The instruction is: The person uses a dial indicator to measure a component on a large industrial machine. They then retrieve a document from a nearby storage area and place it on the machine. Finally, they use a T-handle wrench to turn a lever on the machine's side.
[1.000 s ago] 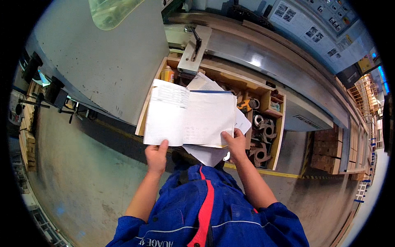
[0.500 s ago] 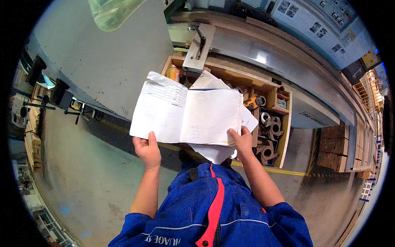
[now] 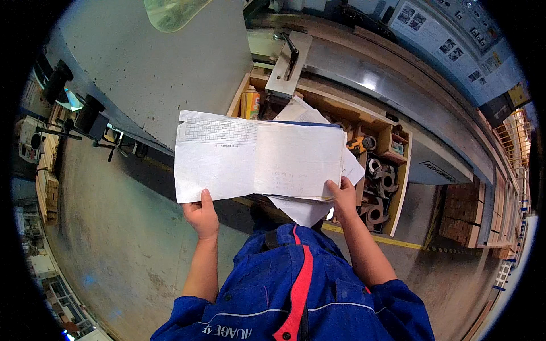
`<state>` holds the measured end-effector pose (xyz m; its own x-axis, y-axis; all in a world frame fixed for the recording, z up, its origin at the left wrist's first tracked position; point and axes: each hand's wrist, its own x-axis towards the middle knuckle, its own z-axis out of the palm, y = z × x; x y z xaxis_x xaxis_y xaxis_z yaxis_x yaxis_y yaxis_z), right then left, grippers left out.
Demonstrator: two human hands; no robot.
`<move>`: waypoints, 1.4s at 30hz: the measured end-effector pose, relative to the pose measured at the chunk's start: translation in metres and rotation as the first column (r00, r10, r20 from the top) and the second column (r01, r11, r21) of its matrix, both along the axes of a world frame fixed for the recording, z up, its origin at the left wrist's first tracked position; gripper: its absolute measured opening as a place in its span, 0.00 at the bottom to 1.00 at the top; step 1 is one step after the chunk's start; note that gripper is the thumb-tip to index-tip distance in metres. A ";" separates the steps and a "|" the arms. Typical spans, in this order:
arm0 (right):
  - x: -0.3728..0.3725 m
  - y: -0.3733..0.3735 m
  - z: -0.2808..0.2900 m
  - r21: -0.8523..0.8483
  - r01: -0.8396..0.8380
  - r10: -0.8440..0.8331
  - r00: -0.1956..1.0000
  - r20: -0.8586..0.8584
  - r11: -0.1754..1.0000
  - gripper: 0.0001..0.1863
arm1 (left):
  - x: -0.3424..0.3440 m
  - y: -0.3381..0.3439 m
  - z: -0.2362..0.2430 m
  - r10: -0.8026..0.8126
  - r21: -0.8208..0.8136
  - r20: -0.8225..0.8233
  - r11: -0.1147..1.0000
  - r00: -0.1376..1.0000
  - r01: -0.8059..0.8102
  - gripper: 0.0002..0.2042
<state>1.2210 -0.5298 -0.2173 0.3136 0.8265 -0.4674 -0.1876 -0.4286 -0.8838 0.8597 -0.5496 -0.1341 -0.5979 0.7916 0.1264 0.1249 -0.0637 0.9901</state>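
An opened white sheet [image 3: 216,170], with a printed table along its top, lies spread leftward from a stack of papers [image 3: 298,156]. My left hand [image 3: 200,213] pinches the sheet's lower left edge, thumb on top. My right hand [image 3: 342,199] grips the stack's lower right corner, thumb over the pages. Loose sheets [image 3: 301,211] stick out below and behind the stack. Under the papers is a wooden box [image 3: 399,199] holding metal cutter heads [image 3: 385,179], a yellow-and-black tool [image 3: 356,144] and a spray can [image 3: 250,102], partly hidden by the papers.
A grey machine panel [image 3: 153,74] stands at the left, a steel rail [image 3: 364,79] runs behind the box, and a control board [image 3: 455,40] is at the upper right. Stacked timber [image 3: 462,210] sits at the right. A yellow floor line [image 3: 398,243] passes below.
My left hand has moved left with the sheet, spreading it wider and flatter. My right hand still holds the stack, shifted a little rightward in the picture.
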 end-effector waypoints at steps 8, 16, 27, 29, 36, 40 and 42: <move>0.006 0.000 -0.007 -0.007 0.013 -0.013 0.997 -0.073 1.000 0.16 | -0.004 -0.003 -0.004 0.023 0.029 -0.033 0.999 0.999 -0.022 0.18; -0.001 -0.001 -0.003 0.031 0.014 -0.016 0.996 0.091 0.999 0.17 | -0.008 -0.006 -0.003 0.033 0.019 -0.001 0.999 0.999 -0.033 0.19; 0.000 0.002 0.001 0.043 0.056 -0.062 0.984 0.164 0.997 0.18 | -0.010 -0.008 -0.001 0.024 0.025 -0.013 0.999 1.000 -0.023 0.22; 0.003 0.004 -0.003 0.036 0.067 -0.072 0.985 0.160 0.997 0.20 | -0.010 -0.009 0.000 0.018 0.005 -0.019 1.000 1.000 -0.018 0.22; 0.007 0.015 0.010 -0.048 0.097 -0.094 0.994 0.049 0.994 0.26 | -0.007 -0.008 0.003 0.009 0.019 -0.032 1.000 0.999 -0.009 0.22; 0.012 0.025 0.011 -0.133 -0.081 0.073 0.995 -0.065 0.988 0.30 | -0.003 -0.007 0.008 0.026 0.004 -0.018 1.000 0.999 -0.026 0.20; 0.010 0.028 0.019 -0.191 -0.132 0.109 0.986 -0.128 0.973 0.31 | -0.005 -0.007 0.008 0.022 -0.011 -0.043 1.000 0.999 -0.022 0.19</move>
<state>1.2309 -0.5023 -0.1983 0.1512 0.7422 -0.6529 -0.2201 -0.6186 -0.7542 0.8549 -0.5566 -0.1259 -0.6093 0.7798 0.1436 0.1685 -0.0496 0.9845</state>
